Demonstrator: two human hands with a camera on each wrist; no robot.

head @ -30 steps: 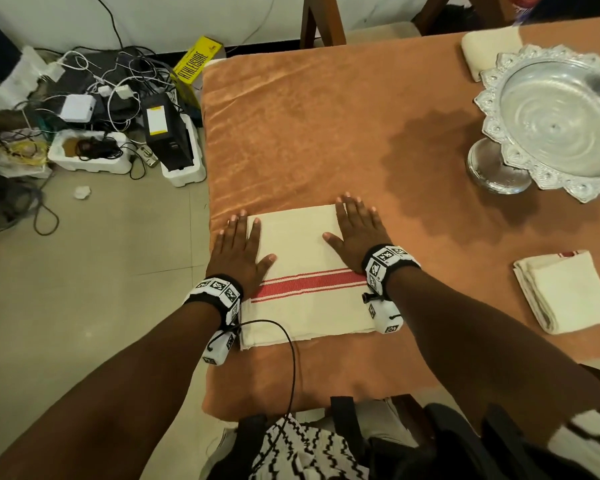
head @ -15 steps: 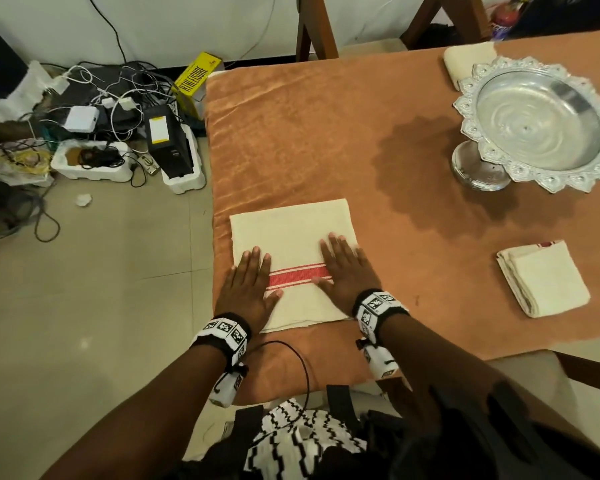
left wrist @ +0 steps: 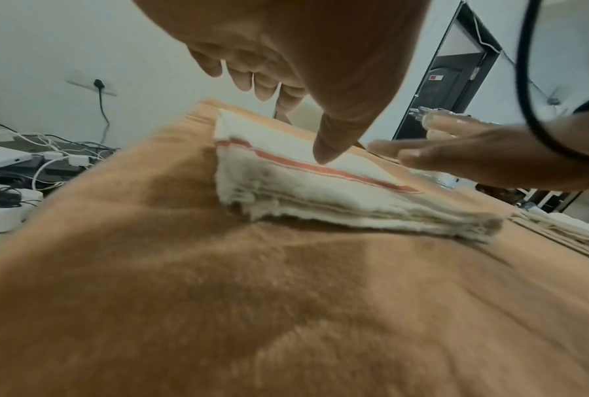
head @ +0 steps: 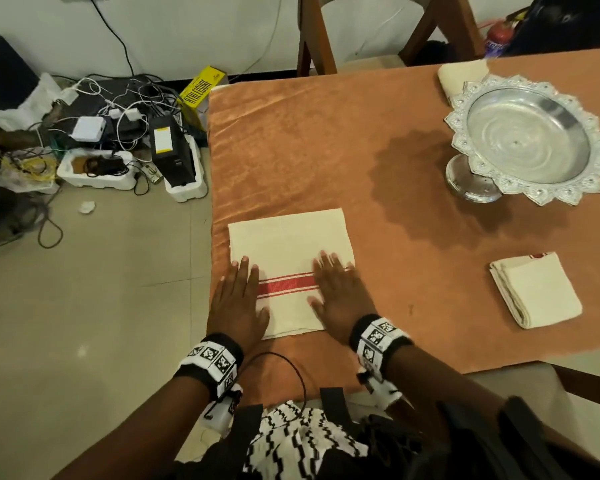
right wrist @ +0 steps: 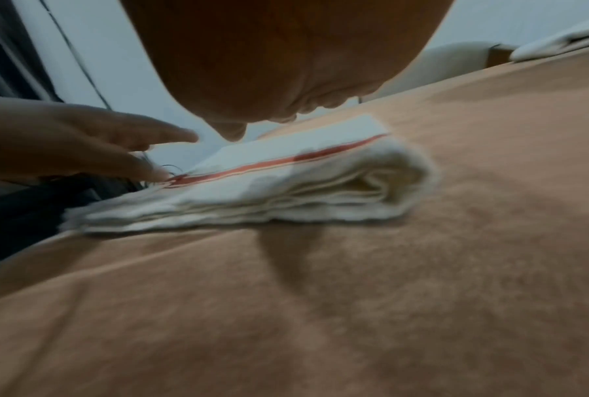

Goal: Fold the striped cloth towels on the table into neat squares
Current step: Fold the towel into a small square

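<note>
A cream towel with a red stripe (head: 288, 251) lies folded in several layers near the table's front left corner; its stacked edges show in the left wrist view (left wrist: 320, 204) and the right wrist view (right wrist: 286, 188). My left hand (head: 238, 299) lies flat with straight fingers over the towel's left edge. My right hand (head: 336, 289) lies flat on its right part, fingers straight. A second folded cream towel (head: 537, 289) sits at the right. A third folded towel (head: 459, 77) lies at the far edge behind the silver dish.
The table wears an orange velvet cloth (head: 326, 140). A footed silver dish (head: 527, 143) stands at the right. A wooden chair (head: 378, 32) is at the far side. Cables, chargers and foam boxes (head: 111, 140) clutter the floor to the left.
Both flat hands have slid from the towel's far part toward me, down over the red stripe to its near half. The towel stays in place.
</note>
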